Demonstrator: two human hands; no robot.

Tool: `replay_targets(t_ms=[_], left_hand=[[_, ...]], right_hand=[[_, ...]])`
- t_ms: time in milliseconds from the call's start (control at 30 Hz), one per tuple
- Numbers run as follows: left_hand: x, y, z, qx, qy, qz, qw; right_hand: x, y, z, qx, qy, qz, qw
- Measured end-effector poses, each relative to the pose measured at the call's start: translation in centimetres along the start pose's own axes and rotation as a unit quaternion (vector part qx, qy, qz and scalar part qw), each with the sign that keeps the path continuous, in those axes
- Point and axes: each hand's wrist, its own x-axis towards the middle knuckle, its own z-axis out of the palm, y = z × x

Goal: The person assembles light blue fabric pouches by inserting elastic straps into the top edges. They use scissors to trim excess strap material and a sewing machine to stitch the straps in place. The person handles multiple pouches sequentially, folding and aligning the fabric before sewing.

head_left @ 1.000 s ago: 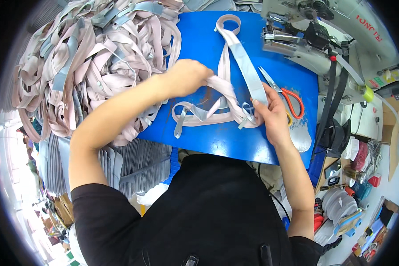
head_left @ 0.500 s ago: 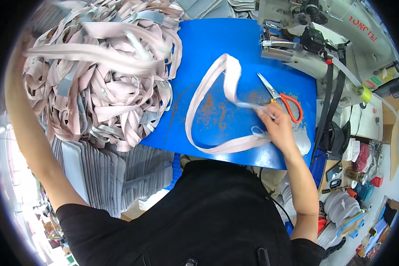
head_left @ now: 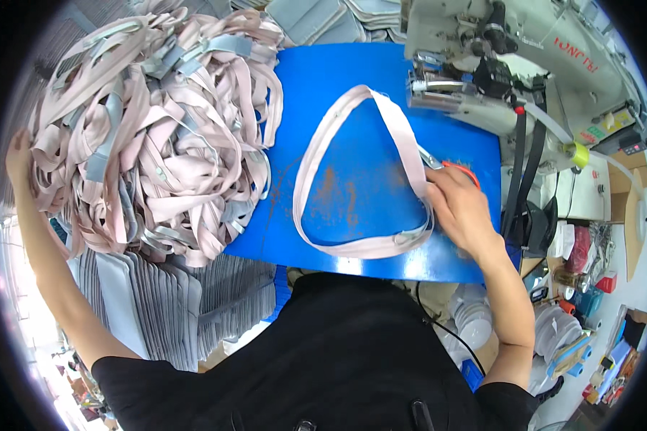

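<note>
A pale pink zipper strip (head_left: 401, 133) lies as a rounded loop on the blue work mat (head_left: 345, 215). Over its right side rests my right hand (head_left: 467, 212), its fingers stretched out and lying flat. They cover part of the orange-red scissor handles; the scissors (head_left: 431, 159) lie on the mat, blades showing beyond the strip. At the far left rim, my left hand (head_left: 20, 154) is beside the big heap of pink zipper strips (head_left: 187, 154) with grey end pieces. Its fingers are too small and distorted there to read.
A sewing machine (head_left: 553, 54) stands at the back right of the mat, black straps hanging from it. Stacked grey panels (head_left: 158, 294) fill the space below the heap, and more grey pieces (head_left: 305, 21) lie behind the mat. Spools and small supplies (head_left: 553, 330) crowd the right side.
My right hand has gone from pinching the strip's ends to lying over its edge and the scissors. The strip has settled into a wider loop. My left hand has moved lower along the heap's edge.
</note>
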Motion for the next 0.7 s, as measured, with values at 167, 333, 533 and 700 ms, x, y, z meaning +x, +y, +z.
replay_targets(t_ms=[167, 333, 533, 700], left_hand=[[-10.9, 7.8, 4.3, -0.133, 0.012, -0.042, 0.99], [-11.8, 11.1, 1.6, -0.011, 0.001, -0.074, 0.997], [-15.1, 20.7, -4.5, 0.089, 0.106, -0.058, 0.989], [-11.4, 22.5, -9.8, 0.182, 0.364, 0.006, 0.913]], right_hand=[[-0.8, 3.9, -1.1, -0.163, 0.017, -0.037, 0.986], [0.6, 2.6, -2.5, -0.189, -0.079, -0.029, 0.978], [8.4, 0.1, 0.2, -0.3, -0.092, -0.36, 0.879], [12.6, -0.1, 3.2, -0.342, -0.238, -0.38, 0.826]])
